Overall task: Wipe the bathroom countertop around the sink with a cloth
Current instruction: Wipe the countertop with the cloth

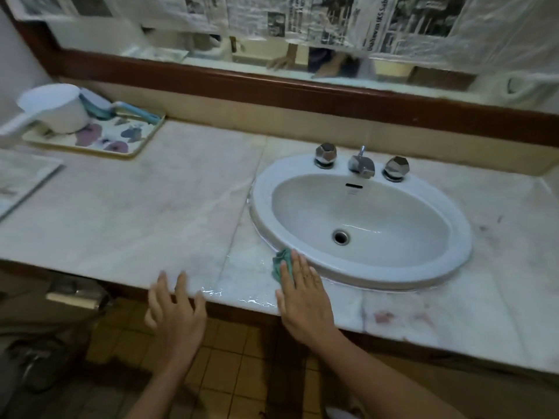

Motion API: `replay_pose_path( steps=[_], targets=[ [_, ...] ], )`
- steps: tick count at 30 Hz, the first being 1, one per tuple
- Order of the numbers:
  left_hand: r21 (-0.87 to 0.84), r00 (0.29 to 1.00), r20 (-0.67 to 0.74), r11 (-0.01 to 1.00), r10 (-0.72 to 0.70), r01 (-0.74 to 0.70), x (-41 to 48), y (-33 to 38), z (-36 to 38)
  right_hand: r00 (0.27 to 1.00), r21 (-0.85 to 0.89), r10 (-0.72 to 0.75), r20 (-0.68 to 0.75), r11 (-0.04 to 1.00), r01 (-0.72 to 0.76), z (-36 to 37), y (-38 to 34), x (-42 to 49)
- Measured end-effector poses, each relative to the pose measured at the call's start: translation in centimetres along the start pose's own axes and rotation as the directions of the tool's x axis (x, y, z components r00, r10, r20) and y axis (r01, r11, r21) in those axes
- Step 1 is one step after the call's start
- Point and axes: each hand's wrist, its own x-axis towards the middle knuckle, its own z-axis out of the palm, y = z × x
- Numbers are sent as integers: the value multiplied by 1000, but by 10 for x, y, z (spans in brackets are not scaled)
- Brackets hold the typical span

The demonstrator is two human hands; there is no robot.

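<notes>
Right hand [304,293] flat, fingers straight, pressing green cloth [280,264] on wet surface [151,207], cloth's long axis along the fingers toward sink [360,225]; left hand [177,313] open, fingers spread.

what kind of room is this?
Most likely a bathroom: a white sink set into a marble countertop, chrome faucet with two knobs, and a wood-framed mirror above, partly covered with newspaper.

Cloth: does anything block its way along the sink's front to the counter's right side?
Nothing visible does. The right hand presses the cloth flat by the front-left rim of the sink. The countertop ahead shows only reddish stains. The left hand and the tray lie off to the left.
</notes>
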Motion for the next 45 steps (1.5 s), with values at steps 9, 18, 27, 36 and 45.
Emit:
replay_pose_path(
  steps=[9,18,27,36,45],
  targets=[
    [149,999,26,988,45,-48,11,-22,-5,964,96,-257,72,963,250,12,-76,30],
    [101,997,80,995,12,-20,16,-21,-16,994,112,-42,103,993,30,7,-87,132],
    [-131,941,-195,958,-276,254,80,-35,-44,771,26,-619,153,782,623,18,-71,112],
    [-77,854,-326,911,-406,404,158,-49,-29,959,-97,-217,181,967,237,10,-60,327],
    [-89,832,-387,914,-398,396,158,-50,-24,981,-17,-113,158,993,117,18,-92,382]
  ],
)
